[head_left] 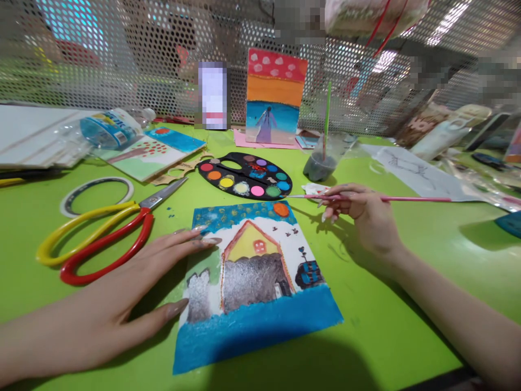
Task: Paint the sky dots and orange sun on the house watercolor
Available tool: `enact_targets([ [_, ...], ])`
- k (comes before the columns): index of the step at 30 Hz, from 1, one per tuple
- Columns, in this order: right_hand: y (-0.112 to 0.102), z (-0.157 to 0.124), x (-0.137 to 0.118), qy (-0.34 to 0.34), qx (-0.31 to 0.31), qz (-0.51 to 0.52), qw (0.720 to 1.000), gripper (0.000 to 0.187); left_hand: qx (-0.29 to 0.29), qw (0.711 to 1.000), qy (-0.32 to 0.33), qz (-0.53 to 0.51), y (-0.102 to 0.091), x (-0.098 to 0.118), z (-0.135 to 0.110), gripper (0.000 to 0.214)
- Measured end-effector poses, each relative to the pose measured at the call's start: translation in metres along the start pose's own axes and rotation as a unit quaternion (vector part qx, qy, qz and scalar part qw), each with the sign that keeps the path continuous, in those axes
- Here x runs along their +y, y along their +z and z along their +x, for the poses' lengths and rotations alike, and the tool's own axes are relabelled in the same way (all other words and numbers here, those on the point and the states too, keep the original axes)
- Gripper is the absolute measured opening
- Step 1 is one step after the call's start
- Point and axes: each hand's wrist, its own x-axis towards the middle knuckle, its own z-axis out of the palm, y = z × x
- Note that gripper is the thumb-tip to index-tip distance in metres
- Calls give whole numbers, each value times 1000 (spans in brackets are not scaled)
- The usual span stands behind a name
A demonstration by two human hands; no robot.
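Note:
A painting of a house (pixel 252 282) lies flat on the green table, with blue along its bottom and a blue sky with an orange sun on top. My left hand (pixel 134 288) rests with fingers spread, its fingertips on the painting's left edge. In my right hand (pixel 362 217) is a thin pink paintbrush (pixel 419 199), pinched between thumb and fingers. The brush tip points left, at the lower right rim of a black oval paint palette (pixel 232 184). Round wells of several colours ring this palette, just beyond the painting.
Large scissors (pixel 148 217) with yellow and red handles and a tape roll (pixel 96 196) lie left. Behind are a plastic bottle (pixel 116 129), a phone (pixel 214 98) and an upright sunset painting (pixel 274 98). A cut-bottle cup (pixel 319 165) of dark water stands right of the palette.

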Motion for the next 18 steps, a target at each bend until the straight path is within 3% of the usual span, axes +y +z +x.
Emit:
enact_targets([
  [10, 0, -2, 1, 15, -21, -20, 999, 22, -2, 1000, 6, 13, 1, -1, 1, 74],
  [18, -3, 1, 0, 2, 7, -4, 1000, 21, 8, 1000, 2, -3, 0, -1, 0, 74],
])
